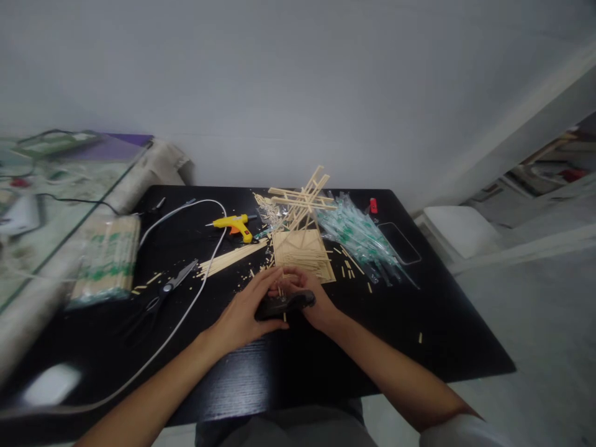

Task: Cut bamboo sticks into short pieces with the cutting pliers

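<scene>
Near the middle of the table, my left hand (pixel 244 310) is closed around a dark-handled hand tool (pixel 285 304); its exact kind is hard to make out. Close against it, my right hand (pixel 314 301) has its fingers curled around thin wooden sticks (pixel 281 288), partly hidden by the tool. A short stick end (pixel 285 317) shows below the tool. Just beyond my hands lies a flat wooden panel (pixel 285 243) with sticks across it. Behind that stands an open frame of joined sticks (pixel 305 200).
A yellow glue gun (pixel 236 226), loose sticks (pixel 233 256) and open scissors (pixel 161 298) lie left. A white cable (pixel 195 295) curves past them. Bagged sticks (pixel 105 257) sit at the left edge. Right are plastic wrappers (pixel 358 233), a phone-like dark slab (pixel 399 242) and a red object (pixel 373 205).
</scene>
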Motion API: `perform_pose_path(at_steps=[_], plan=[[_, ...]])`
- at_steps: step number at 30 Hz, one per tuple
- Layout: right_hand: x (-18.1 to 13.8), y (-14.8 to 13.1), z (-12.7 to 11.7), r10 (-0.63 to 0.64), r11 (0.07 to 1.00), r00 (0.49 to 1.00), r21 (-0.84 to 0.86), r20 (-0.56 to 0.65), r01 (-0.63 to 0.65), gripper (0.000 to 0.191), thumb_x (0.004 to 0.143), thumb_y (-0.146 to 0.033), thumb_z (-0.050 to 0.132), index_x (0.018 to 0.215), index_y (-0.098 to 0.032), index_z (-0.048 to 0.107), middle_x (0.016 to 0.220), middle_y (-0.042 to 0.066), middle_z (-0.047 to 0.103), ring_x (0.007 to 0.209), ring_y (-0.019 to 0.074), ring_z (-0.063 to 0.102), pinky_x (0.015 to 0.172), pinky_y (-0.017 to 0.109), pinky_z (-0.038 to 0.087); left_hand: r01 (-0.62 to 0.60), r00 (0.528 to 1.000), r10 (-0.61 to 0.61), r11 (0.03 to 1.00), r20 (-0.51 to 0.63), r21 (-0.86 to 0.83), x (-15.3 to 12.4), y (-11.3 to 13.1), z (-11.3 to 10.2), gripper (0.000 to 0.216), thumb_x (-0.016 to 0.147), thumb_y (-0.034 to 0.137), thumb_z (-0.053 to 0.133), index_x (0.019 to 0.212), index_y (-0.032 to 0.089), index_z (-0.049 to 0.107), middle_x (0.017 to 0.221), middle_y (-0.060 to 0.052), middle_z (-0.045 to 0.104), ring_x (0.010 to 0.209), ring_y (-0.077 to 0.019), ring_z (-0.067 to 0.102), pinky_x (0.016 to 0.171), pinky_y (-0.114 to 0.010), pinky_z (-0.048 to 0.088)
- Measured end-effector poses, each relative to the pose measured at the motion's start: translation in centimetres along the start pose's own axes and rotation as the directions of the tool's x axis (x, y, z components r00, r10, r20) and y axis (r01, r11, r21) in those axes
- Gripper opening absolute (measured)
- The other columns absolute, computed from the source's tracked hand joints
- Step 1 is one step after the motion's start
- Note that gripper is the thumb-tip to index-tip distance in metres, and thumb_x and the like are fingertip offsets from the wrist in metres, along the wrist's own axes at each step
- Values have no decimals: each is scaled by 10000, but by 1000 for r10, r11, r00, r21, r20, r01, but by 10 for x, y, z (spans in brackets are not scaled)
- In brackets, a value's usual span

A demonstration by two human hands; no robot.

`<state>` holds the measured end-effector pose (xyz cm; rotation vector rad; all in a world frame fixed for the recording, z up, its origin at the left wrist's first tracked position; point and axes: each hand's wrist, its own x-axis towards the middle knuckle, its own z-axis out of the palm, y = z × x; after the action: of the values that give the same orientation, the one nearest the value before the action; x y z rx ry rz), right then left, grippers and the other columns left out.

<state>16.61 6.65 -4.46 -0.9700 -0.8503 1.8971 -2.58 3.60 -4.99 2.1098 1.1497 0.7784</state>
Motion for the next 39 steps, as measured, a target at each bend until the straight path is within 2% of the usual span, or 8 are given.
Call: perform_pose_path(at_steps=[4,12,16,20,23,31,35,39], plan=[[0,3,-1,-13,1000,1000,1,2,13,550,667,-456,922,1038,-192,612,869,42,787,786,226,782,820,374,599,-7,1000,7,1000,-6,-14,0,-2,-2,939,785,354,827,1563,359,301,1579,-102,461,1469,-312,439,1214,-547,375],[1,3,0,1,999,1000,41,14,-2,582,600,-469,953,1002,-186,642,808,27,779,724,221,773,726,330,598,-37,998,39,998,51,-49,3,1,-6,891,784,336,826,1535,342,346,1582,-101,463,1469,-296,442,1214,-540,381],[0,2,2,-18,1000,1000,-2,16,18,520,636,-462,932,991,-181,678,848,48,783,768,232,776,781,363,605,-40,999,41,997,7,-62,4,2,-5,786,804,279,798,1490,317,416,1525,-113,523,1425,-301,494,1180,-542,422],[-1,2,3,35,998,999,-50,25,-33,430,647,-467,909,892,-177,707,816,53,782,832,265,774,791,394,611,-24,999,22,998,-40,-60,6,2,-4,702,813,222,774,1443,298,477,1441,-111,591,1354,-293,562,1149,-514,459],[-2,2,3,40,997,999,-66,36,-38,410,661,-468,896,896,-179,724,814,48,783,840,261,770,792,394,610,-27,998,24,998,-55,-62,6,2,-3,685,806,210,777,1423,301,494,1434,-100,594,1354,-284,563,1151,-489,464],[2,3,-3,28,999,998,-38,62,-25,429,630,-415,935,931,-167,755,811,38,783,718,178,737,748,302,579,-49,996,53,997,69,-52,4,0,-10,830,809,343,807,1516,339,372,1556,-101,483,1451,-291,462,1206,-525,396],[1,2,-4,39,997,998,-72,47,-35,431,650,-433,921,947,-169,754,827,40,781,724,180,731,722,292,568,-5,999,7,998,46,-55,4,1,-12,739,848,352,769,1495,337,412,1515,-87,543,1405,-275,523,1164,-492,452],[-1,2,-2,29,997,998,-73,51,-25,418,654,-441,918,932,-182,741,835,36,775,727,189,727,743,320,569,-7,1000,8,1000,24,-28,2,-1,-9,719,854,372,767,1484,322,426,1518,-88,546,1408,-271,523,1174,-478,444]])
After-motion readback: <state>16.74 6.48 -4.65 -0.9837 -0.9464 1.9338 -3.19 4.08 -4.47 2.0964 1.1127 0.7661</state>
